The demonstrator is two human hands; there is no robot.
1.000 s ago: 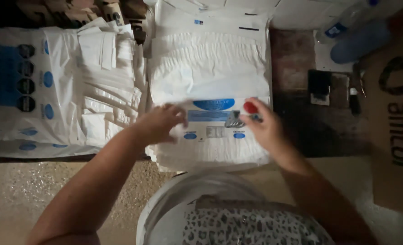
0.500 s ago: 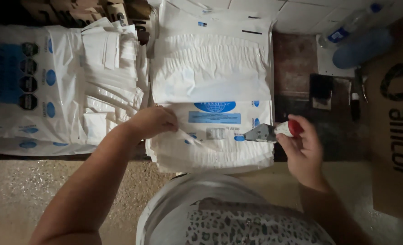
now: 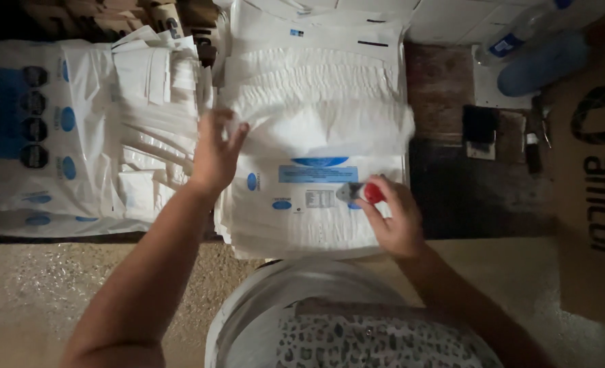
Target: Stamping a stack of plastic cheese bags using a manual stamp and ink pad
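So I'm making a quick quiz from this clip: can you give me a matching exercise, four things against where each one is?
Things:
1. left hand
2. red-capped tool
3. blue bottle
4. cardboard box

Places:
a. along the right edge
b. on the left edge of the middle stack of white bags
c. lying at top right
d. in the right hand

Pairs: 1-b, 2-d, 3-c, 4-a
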